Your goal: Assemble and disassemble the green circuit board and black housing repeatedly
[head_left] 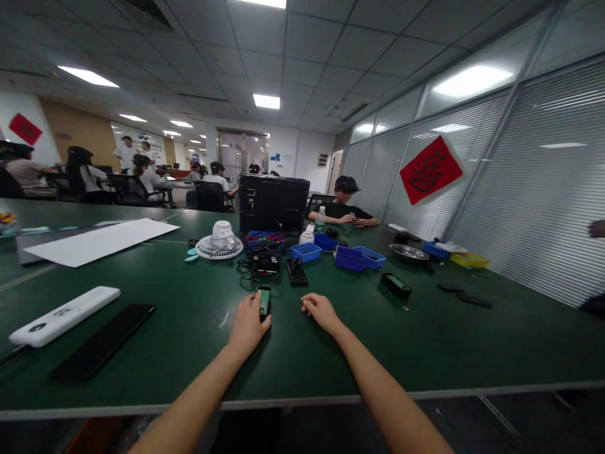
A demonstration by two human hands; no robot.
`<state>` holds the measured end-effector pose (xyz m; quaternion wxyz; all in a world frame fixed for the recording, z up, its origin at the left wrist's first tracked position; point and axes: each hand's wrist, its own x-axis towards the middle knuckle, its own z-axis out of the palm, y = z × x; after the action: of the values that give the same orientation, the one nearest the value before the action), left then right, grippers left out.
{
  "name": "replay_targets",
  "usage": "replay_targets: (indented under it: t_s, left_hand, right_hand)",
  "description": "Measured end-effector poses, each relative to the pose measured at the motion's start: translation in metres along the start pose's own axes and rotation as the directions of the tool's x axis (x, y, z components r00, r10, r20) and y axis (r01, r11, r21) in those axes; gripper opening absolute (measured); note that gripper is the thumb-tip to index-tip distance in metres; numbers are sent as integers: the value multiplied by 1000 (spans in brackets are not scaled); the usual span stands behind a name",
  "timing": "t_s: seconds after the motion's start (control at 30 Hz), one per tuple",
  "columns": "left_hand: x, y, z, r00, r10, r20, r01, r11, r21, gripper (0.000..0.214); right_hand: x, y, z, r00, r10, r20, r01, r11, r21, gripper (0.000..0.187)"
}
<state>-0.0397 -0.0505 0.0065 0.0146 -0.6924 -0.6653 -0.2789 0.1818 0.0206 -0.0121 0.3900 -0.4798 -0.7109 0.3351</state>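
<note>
My left hand (247,323) is closed around the sides of a small black device with a green face (265,300), near the middle of the table. The device's lower end is partly hidden by my thumb and fingers. To its right, my right hand (323,311) rests on the green tabletop with its fingers curled in, and nothing shows between them. Just beyond the hands lie a black adapter-like box with cables (265,265) and a small black stand (296,272). Farther right sits a black box with a green top (396,285).
Blue bins (305,252), a white fan (220,243) and a black monitor-like panel (274,205) stand behind. A metal bowl (409,253) and yellow tray (469,260) are right; a white power strip (66,315) and black slab (101,343) left. A person (347,205) sits opposite.
</note>
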Motion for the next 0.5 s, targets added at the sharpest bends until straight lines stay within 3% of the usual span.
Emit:
replay_targets:
  t_s: [0.3,0.5]
  left_hand:
    - [2,47,29,996,30,85,-21,994,-106,66]
    - [-1,66,44,991,73,110,-41,964,-264,75]
  right_hand:
    - [2,5,2,1000,-3,-2,3,1000,-8,19]
    - [4,8,2,999,-16,-42,15,1000,-24,17]
